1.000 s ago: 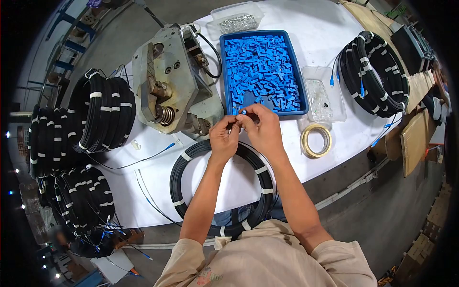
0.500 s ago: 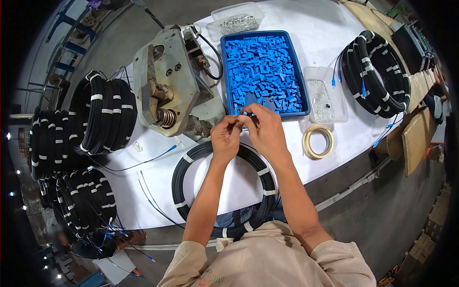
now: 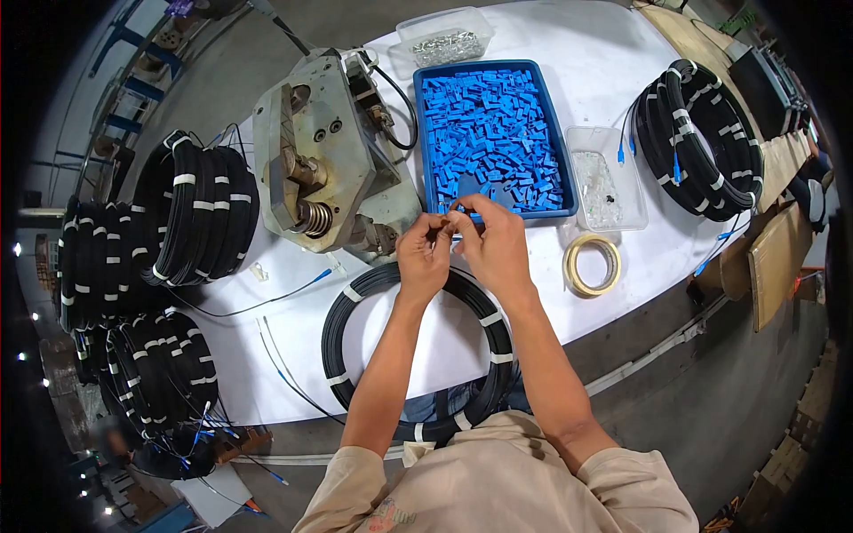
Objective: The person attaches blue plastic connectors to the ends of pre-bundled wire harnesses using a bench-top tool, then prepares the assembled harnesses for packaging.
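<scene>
My left hand point(image 3: 424, 253) and my right hand point(image 3: 498, 249) meet at the front edge of a blue tray point(image 3: 569, 178). Both have thumb and fingers pinched together, tip to tip. A speck of blue shows between them, but the fingers hide most of whatever they hold. Heaped in the tray are many small blue plastic connector pieces point(image 3: 493, 124). Below my hands, under my forearms, lies a coil of black cable point(image 3: 332, 346) bound with white tape bands. Its thin loose ends point(image 3: 283, 369) stick out to the left.
A metal press-like machine point(image 3: 342, 169) stands left of the tray. More taped black coils point(image 3: 209, 209) are stacked at the left, others point(image 3: 693, 133) at the right. A tape roll point(image 3: 593, 266) and clear plastic boxes point(image 3: 609, 191) point(image 3: 444, 40) sit around the tray.
My hands stay pinched together in nearly the same place, with slight finger movement. The whole view has shifted slightly.
</scene>
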The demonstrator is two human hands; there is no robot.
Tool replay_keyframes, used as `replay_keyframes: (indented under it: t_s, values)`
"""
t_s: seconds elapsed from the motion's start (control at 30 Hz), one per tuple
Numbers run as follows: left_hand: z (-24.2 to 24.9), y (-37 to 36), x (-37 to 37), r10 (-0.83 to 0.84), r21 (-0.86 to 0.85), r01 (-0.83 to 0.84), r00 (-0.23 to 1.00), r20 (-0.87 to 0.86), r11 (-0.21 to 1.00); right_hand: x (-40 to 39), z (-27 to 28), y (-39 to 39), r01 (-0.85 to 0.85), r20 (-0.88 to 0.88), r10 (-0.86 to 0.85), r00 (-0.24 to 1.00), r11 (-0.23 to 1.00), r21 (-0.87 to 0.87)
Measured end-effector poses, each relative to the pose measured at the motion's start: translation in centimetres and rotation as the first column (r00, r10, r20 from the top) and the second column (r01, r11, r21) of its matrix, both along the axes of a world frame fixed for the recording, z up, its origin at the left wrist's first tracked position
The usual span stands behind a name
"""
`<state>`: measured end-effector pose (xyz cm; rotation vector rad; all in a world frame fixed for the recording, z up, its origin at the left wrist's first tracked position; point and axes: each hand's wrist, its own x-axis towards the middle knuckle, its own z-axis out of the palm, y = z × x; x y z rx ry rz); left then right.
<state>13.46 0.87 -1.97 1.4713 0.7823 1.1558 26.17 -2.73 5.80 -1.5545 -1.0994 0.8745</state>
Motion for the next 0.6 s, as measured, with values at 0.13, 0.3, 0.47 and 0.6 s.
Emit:
replay_keyframes:
  t_s: [0.13, 0.3, 0.47, 0.6]
  values:
    - [0.6, -0.4, 0.7, 0.081, -0.016, -0.081, 0.996, 0.019, 0.997, -0.6, -1.9, 0.7, 0.085, 0.022, -0.089, 0.996, 0.987, 0.133]
    - [1.2, -0.8, 1.6, 0.183, -0.140, -0.159, 0.966, 0.182, 0.977, -2.1, -3.0, 0.7, 0.205, -0.169, -0.180, 0.969, 0.968, 0.144]
    - [-0.9, -0.7, 0.5, 0.169, -0.080, -0.162, 0.981, 0.095, 0.984, -2.9, -2.9, 0.4, 0.310, -0.066, -0.303, 0.951, 0.919, 0.243]
    - [-0.9, -0.2, 0.1, 0.121, -0.008, -0.121, 0.992, 0.025, 0.993, -3.4, -2.8, 0.3, 0.365, -0.085, -0.355, 0.931, 0.911, 0.190]
